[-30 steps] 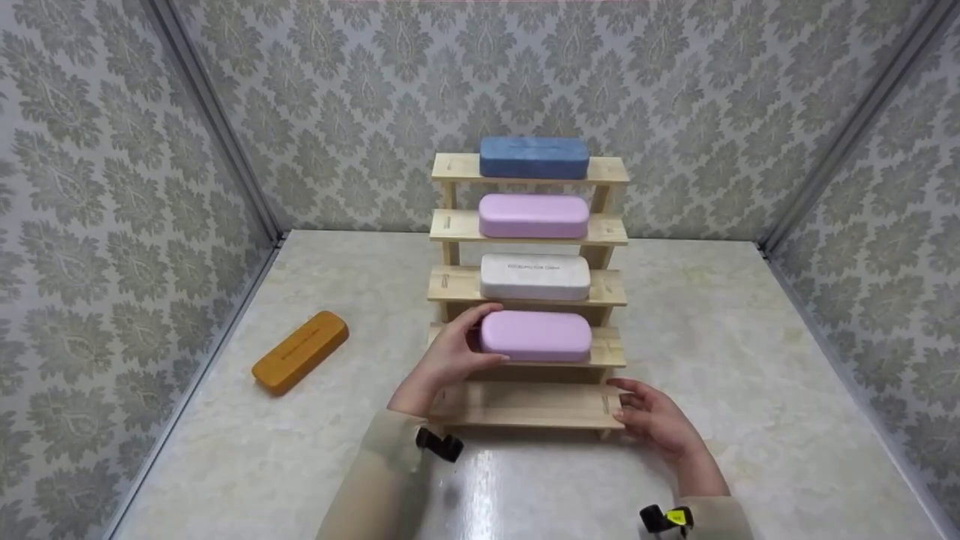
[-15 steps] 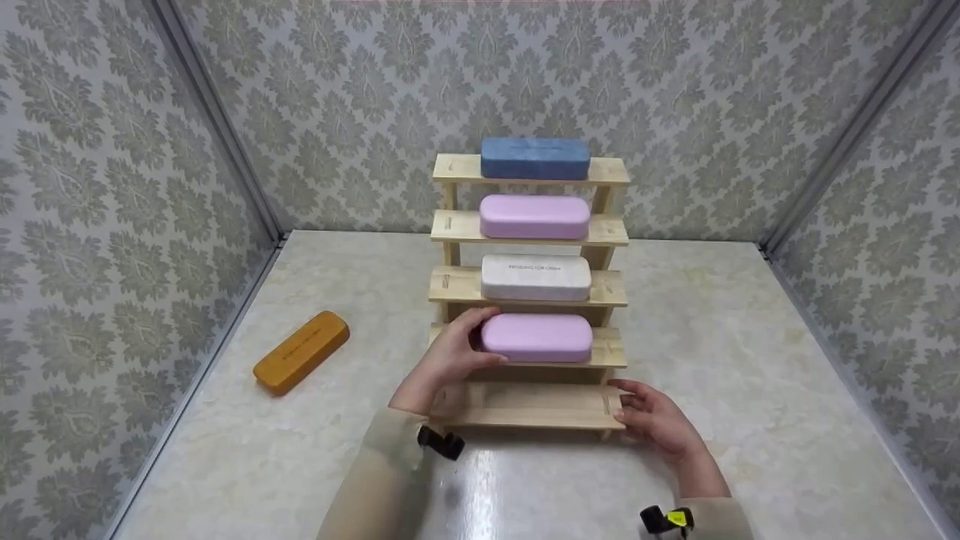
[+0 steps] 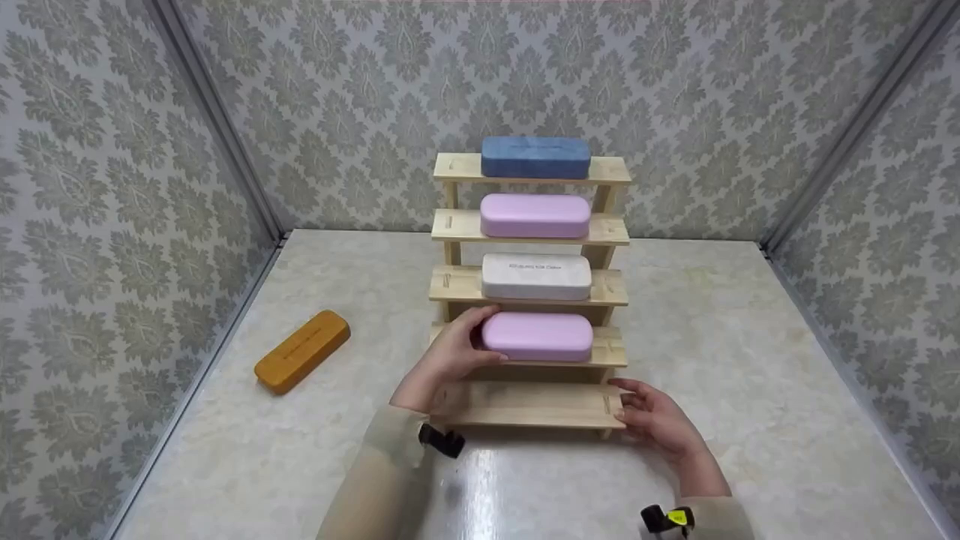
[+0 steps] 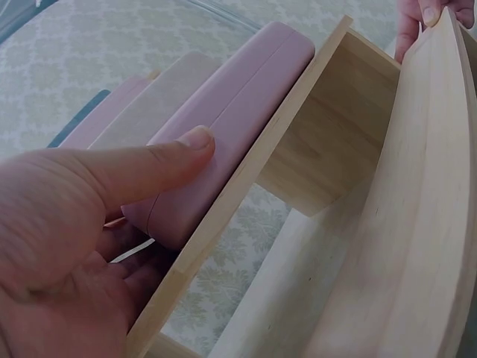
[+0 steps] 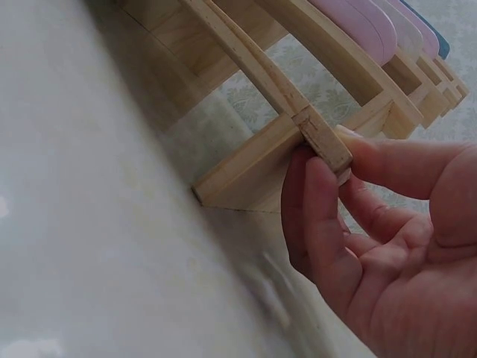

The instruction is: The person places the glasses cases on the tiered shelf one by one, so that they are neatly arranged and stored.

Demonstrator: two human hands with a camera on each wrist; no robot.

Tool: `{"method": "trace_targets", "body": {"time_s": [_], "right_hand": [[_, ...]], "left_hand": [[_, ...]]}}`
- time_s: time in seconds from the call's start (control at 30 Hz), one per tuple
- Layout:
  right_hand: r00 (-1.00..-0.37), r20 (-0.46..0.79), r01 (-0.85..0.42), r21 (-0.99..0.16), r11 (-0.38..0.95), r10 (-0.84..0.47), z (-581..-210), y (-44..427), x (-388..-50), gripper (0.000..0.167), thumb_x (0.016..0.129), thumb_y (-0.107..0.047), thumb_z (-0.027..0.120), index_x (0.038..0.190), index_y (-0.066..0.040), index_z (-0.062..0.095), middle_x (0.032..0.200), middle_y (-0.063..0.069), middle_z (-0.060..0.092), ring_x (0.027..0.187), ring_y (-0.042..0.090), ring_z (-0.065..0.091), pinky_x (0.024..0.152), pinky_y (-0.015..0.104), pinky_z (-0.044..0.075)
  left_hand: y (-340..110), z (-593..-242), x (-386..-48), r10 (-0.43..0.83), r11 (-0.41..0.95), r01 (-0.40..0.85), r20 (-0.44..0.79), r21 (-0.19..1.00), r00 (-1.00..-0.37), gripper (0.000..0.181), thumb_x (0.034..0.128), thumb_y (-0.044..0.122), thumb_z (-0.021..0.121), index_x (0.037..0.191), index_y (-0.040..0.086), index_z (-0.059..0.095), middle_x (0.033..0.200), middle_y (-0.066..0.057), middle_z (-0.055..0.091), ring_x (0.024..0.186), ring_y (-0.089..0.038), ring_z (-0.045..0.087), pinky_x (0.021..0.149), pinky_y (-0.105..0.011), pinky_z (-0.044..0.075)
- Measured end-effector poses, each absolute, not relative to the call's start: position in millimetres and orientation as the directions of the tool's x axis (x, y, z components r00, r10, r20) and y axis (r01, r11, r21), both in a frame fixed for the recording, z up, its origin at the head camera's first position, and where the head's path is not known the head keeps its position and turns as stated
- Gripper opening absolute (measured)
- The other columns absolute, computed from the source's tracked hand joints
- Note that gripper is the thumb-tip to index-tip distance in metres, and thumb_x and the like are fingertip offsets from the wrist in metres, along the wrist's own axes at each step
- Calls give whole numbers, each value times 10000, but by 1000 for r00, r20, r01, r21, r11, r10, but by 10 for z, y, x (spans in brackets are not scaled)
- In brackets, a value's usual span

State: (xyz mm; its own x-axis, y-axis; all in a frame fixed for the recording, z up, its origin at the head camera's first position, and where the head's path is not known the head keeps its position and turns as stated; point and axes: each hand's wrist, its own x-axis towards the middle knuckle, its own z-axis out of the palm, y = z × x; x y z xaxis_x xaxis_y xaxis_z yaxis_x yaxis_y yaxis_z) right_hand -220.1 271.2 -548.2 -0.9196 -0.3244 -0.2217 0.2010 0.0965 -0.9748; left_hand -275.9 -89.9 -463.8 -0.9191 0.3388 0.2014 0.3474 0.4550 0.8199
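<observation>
A stepped wooden rack (image 3: 525,405) stands on the table. My left hand (image 3: 454,349) grips the left end of a lilac glasses case (image 3: 537,337) that lies on the second shelf from the bottom. In the left wrist view the thumb lies along the front of the lilac case (image 4: 231,112), and the other fingers are partly hidden behind its end. At the rack's right side, my right hand (image 3: 656,418) pinches the end of the lowest shelf. The right wrist view shows the thumb and fingertips (image 5: 320,171) on either side of that shelf end (image 5: 324,142).
Higher shelves carry a white glasses case (image 3: 535,277), another lilac case (image 3: 535,216) and, on top, a blue case (image 3: 535,157). An orange-brown case (image 3: 302,352) lies slantwise on the table left of the rack. Patterned walls (image 3: 487,75) enclose the table.
</observation>
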Motion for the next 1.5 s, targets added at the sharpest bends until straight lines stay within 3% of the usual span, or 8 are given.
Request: {"method": "trace_targets", "body": {"time_s": [0.27, 0.53, 0.83, 1.1, 1.5], "right_hand": [[-924, -241, 211, -969, 128, -297, -5495, 2705, -2209, 724, 969, -113, 678, 1563, 53, 298, 1238, 55, 661, 980, 116, 701, 774, 270, 593], [-924, -247, 215, -967, 138, -293, -5486, 2712, -2216, 734, 967, -124, 684, 1564, 54, 297, 1245, 73, 661, 988, 122, 702, 786, 274, 595], [-917, -232, 212, -972, 97, -324, -5491, 2710, -2212, 748, 990, -107, 652, 1580, 73, 229, 1293, 73, 637, 1020, 109, 697, 802, 269, 601], [-917, -236, 220, -972, 84, -321, -5499, 2708, -2216, 749, 991, -95, 649, 1580, 76, 220, 1268, 37, 643, 1008, 105, 698, 784, 263, 603], [-921, -243, 216, -969, 121, -304, -5488, 2698, -2224, 751, 988, -124, 661, 1576, 76, 238, 1301, 92, 638, 1017, 106, 693, 807, 276, 605]], "left_hand": [[-915, -4647, -2726, 331, 431, 359, 225, 828, -917, 779, 787, 59, 875, 1461, -52, 501, 1434, -249, 557, 1374, -391, 517, 1206, -496, 386], [-967, -4651, -2669, 309, 301, 330, 236, 895, -921, 768, 796, -10, 847, 1465, -82, 476, 1477, -281, 504, 1402, -433, 500, 1185, -441, 420], [-1098, -4669, -2595, 286, 201, 285, 223, 937, -932, 722, 827, -23, 811, 1466, -66, 478, 1430, -271, 552, 1342, -428, 553, 1160, -477, 455], [-1252, -4676, -2529, 203, 170, 256, 220, 952, -954, 685, 860, -19, 772, 1480, -38, 480, 1414, -280, 571, 1252, -421, 607, 1075, -523, 517], [-1624, -4715, -2408, 54, 90, 234, 230, 968, -972, 661, 875, -46, 753, 1485, 14, 504, 1410, -231, 588, 1290, -391, 590, 1092, -522, 502]]}}
